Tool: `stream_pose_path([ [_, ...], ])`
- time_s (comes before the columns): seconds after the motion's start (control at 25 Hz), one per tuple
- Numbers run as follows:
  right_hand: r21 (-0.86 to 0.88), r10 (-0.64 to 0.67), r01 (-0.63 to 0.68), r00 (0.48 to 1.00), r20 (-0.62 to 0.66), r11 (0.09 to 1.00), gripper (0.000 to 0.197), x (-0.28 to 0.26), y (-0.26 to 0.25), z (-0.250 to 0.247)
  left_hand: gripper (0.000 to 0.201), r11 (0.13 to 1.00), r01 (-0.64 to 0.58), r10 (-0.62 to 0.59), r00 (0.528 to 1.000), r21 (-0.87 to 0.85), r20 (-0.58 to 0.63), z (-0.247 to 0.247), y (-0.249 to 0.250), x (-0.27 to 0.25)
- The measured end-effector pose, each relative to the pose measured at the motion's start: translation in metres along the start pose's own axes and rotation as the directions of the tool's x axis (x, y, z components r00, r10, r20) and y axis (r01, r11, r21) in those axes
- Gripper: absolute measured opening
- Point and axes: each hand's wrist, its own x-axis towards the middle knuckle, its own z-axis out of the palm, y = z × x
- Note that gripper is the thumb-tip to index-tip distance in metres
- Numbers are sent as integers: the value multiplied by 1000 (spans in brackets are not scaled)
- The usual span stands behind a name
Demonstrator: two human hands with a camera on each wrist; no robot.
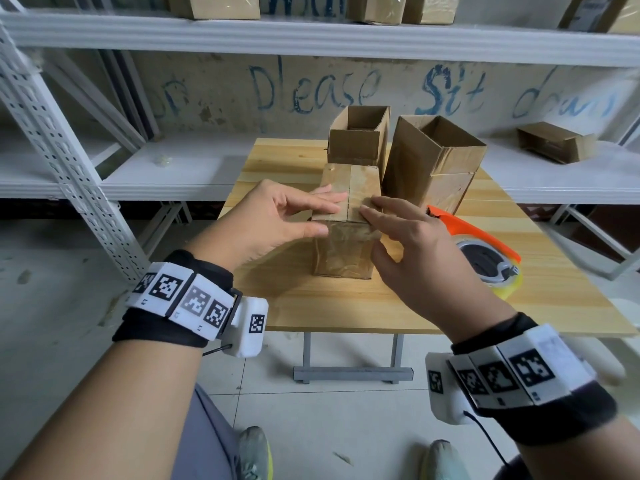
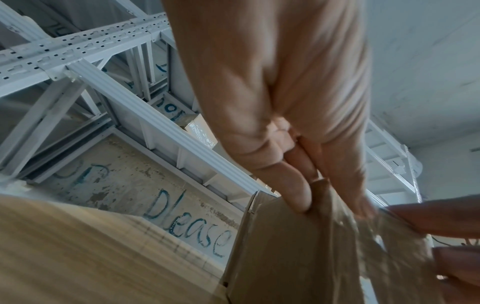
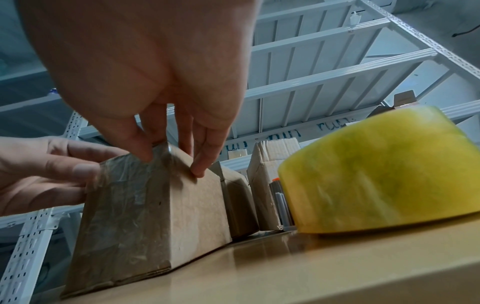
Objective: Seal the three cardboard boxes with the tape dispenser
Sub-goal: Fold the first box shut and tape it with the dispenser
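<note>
step: pressing flaps of the near box (image 1: 346, 216) shut, mid-table | left hand (image 1: 277, 216) and right hand (image 1: 412, 244): fingers straight, flat on the flaps, holding nothing | tape dispenser (image 1: 485, 251) idle near right edge | two boxes (image 1: 360, 136) (image 1: 436, 157) behind, open | next, likely: right hand fetches dispenser while left holds flaps.

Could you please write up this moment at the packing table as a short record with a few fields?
Near box: front box, flaps closed, clear tape on its top and front
Left hand: fingers rest on the top's left side
Right hand: fingertips press the top's right side
Back boxes: small box and tall box, both open on top
Tape dispenser: orange, lying on the table right of the front box, held by neither hand
</note>
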Motion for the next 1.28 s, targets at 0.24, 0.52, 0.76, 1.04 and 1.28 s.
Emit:
stream_pose_path([
  [0.24,17,33,-31,996,-84,999,44,4,2,7,37,985,40,-25,996,165,-87,8,8,2],
  [0.52,-10,125,-131,966,-228,991,38,10,-14,17,35,980,88,-68,991,178,-114,9,13,3],
  [0.76,-32,132,-145,958,-253,989,43,9,-15,18,36,984,76,-56,991,164,-121,11,11,3],
  [1.04,-58,85,-98,976,-202,993,40,8,-12,17,32,956,81,-28,982,280,-189,16,19,5],
  [1.28,-110,57,-75,985,-163,991,40,6,-7,14,31,903,56,21,985,426,-173,19,24,7],
])
